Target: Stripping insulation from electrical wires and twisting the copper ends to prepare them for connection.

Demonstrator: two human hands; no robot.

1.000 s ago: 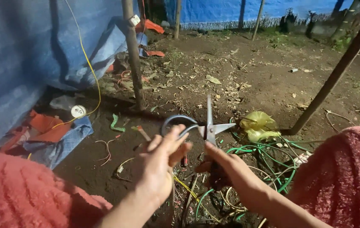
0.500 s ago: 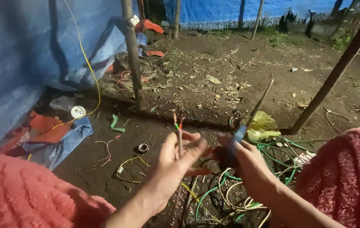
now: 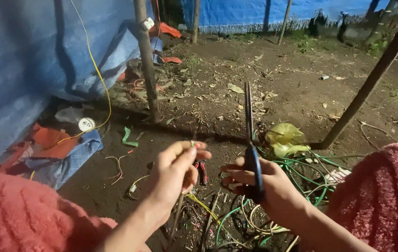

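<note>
Two bare hands are working above a tangle of green and yellow wires [image 3: 297, 179] lying on dark soil. The left hand [image 3: 173, 175] is pinching a thin, red-tipped insulated wire end [image 3: 193, 145] between thumb and fingers; it looks light, limp and slippery, best gripped near its tip. The right hand [image 3: 264, 186] is clenching black-handled steel scissors [image 3: 250, 135], blades closed and pointing up, rigid and sharp.

Scissors [image 3: 250, 140] showing dark blades, blue handle — tarp [image 3: 17, 70] reading blue. Wire tangle [image 3: 301, 172] showing green and yellow; crumpled bag [image 3: 285, 139] appearing yellow. Sleeves [image 3: 385, 196] looking fuzzy coral-red.
</note>
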